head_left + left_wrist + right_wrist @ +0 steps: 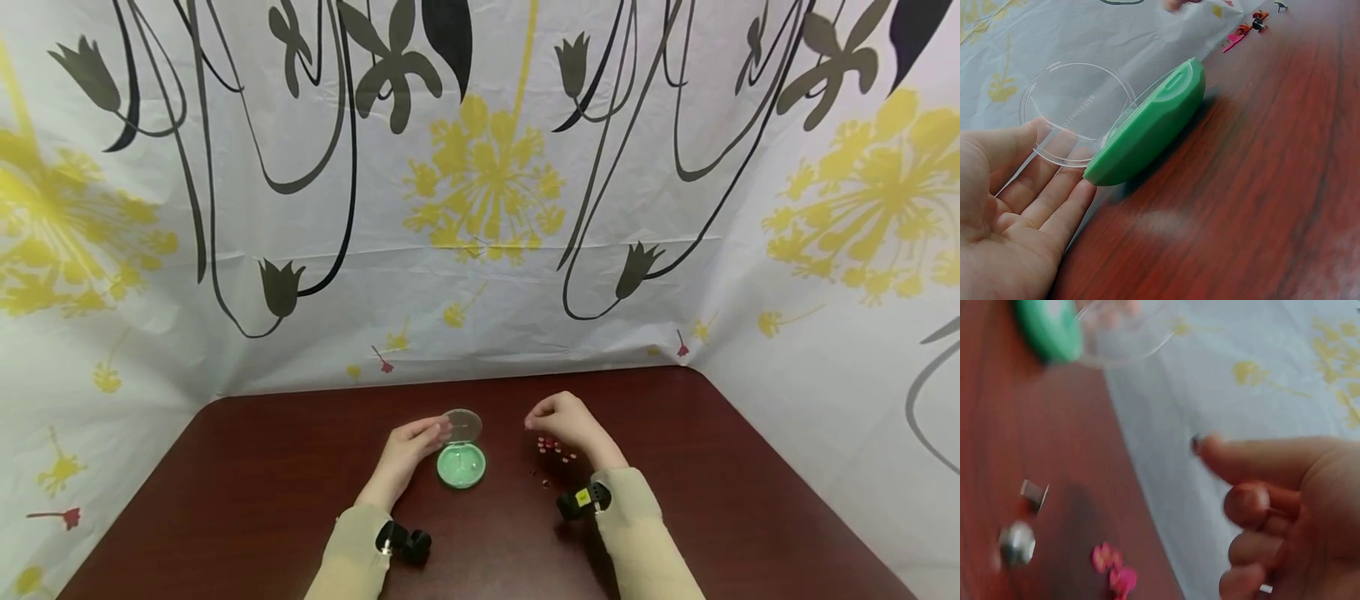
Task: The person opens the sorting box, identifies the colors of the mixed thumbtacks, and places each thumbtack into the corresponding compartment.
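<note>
A round green case (461, 477) stands on the table, its clear round lid (465, 425) swung up at the back. My left hand (408, 450) holds that lid by its left edge, thumb on one side and fingers on the other; the left wrist view shows fingers through the clear plastic (1079, 94). To the right, my right hand (572, 423) is raised over a group of small pieces (550, 444). At its thumb tip a tiny dark piece (1197, 444) is pinched, too blurred to name. Pink flower-shaped pieces (1124, 580) lie below.
On the table (300, 500), a silver rounded piece (1017, 544) and a small metal piece (1034, 492) lie apart from the pink ones. Orange, black and pink pieces (1257, 24) show beyond the case. A patterned white sheet (480, 317) hangs behind the table.
</note>
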`<state>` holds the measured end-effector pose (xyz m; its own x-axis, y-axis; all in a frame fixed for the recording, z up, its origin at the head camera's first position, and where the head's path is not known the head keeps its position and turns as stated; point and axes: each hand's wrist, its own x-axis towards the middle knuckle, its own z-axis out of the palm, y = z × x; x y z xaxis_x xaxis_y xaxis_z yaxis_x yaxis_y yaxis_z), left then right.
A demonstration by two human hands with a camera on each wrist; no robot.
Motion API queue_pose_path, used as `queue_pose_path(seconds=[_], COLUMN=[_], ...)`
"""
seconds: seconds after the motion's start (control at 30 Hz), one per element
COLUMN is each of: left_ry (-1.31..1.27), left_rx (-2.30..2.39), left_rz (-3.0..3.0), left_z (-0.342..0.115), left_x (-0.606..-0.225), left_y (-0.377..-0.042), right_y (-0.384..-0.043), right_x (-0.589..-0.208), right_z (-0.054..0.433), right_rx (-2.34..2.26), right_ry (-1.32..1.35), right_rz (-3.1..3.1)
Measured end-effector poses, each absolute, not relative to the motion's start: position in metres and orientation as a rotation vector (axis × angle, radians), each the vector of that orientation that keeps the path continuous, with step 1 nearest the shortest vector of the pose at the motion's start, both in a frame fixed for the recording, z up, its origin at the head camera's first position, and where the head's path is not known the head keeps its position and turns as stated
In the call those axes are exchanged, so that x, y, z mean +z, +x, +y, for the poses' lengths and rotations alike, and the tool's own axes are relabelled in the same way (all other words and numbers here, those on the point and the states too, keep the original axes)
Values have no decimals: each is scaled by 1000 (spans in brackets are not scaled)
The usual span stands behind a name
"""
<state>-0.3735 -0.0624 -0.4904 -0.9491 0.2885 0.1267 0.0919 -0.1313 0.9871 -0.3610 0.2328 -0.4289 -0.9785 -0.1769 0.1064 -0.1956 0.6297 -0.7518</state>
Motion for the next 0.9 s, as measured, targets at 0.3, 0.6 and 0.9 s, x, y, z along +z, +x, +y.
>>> queue_pose_path(seconds=[0.3,0.6,0.9], left_ry=[409,427,465], left_rx=[2209,2232,2211], left_rz=[1996,1986,2006], left_z=[-65,-63,-63], left_x=[-496,-498,-496], left_y=[-371,-371,-375], right_y=[-359,-361,-366], right_x=[-413,-422,-426], right_z=[214,208,214], right_rx=[2313,3139,3524], right_ry=[320,472,483], right_rz=[-2231,-1515,-957])
